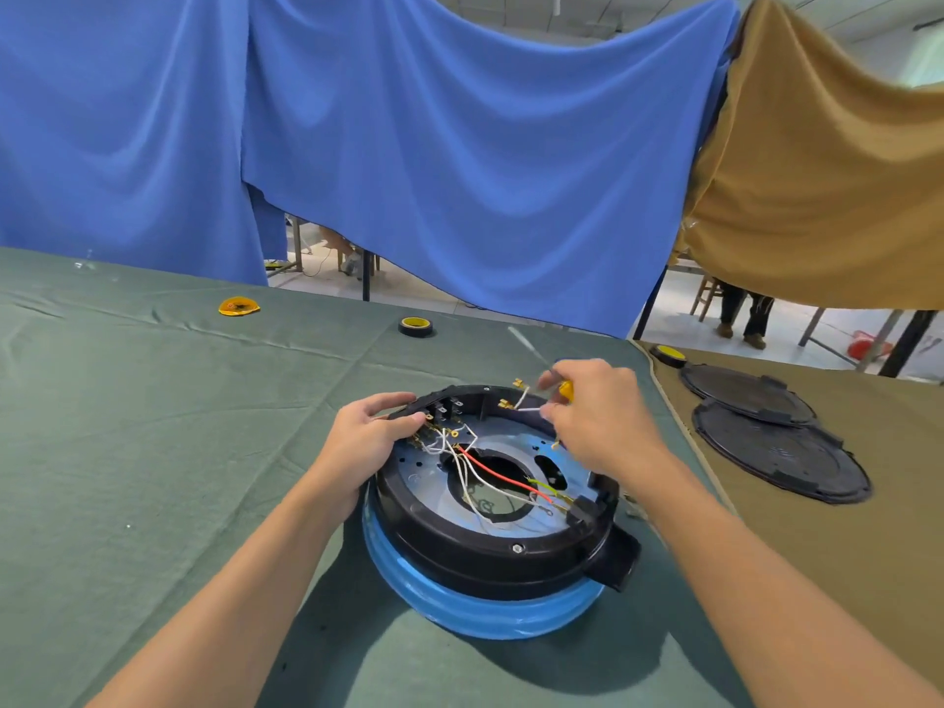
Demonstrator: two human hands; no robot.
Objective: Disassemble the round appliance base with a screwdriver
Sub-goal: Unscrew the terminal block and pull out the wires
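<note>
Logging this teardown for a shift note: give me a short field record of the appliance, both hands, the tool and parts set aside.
appliance: round appliance base, open, on green cloth
wires: red, white, green-yellow, loose inside
left hand: grips far-left rim
right hand: holds screwdriver over far rim
tool: yellow handle, mostly hidden
set aside: two black round covers on brown cloth

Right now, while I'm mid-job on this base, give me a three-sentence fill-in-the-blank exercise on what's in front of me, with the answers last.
1. The right hand holds a screwdriver with a ____ handle.
2. The left hand grips the rim of the round appliance base, whose lower band is ____.
3. ____ black round covers lie on the brown cloth.

Missing words: yellow; blue; Two.
</note>
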